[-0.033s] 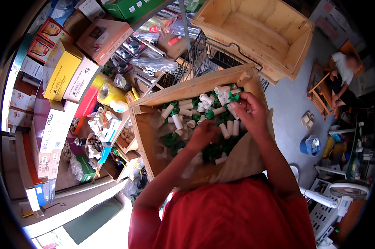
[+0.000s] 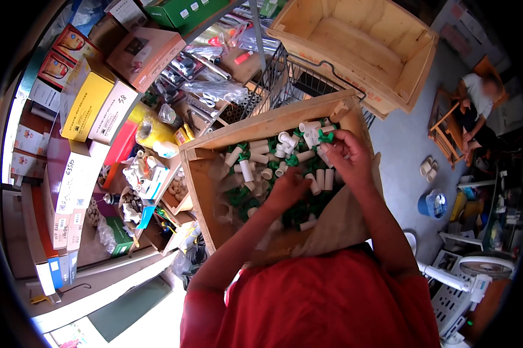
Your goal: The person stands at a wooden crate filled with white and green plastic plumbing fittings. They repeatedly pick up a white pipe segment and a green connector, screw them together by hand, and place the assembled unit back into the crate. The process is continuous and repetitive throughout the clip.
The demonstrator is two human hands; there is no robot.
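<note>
One green fitting, right of frame centre, is pinched by the right hand; whether the left hand grips anything, I cannot tell. A light pinch serves best.

Short white tubes and elbows lie jumbled at all angles in a wooden box, mixed with green parts. At upper right, one green piece sits between the right hand's fingertips.

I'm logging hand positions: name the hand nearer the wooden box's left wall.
Left. The left hand is at the white fittings, right of that wall; the right hand is farther right.
</note>
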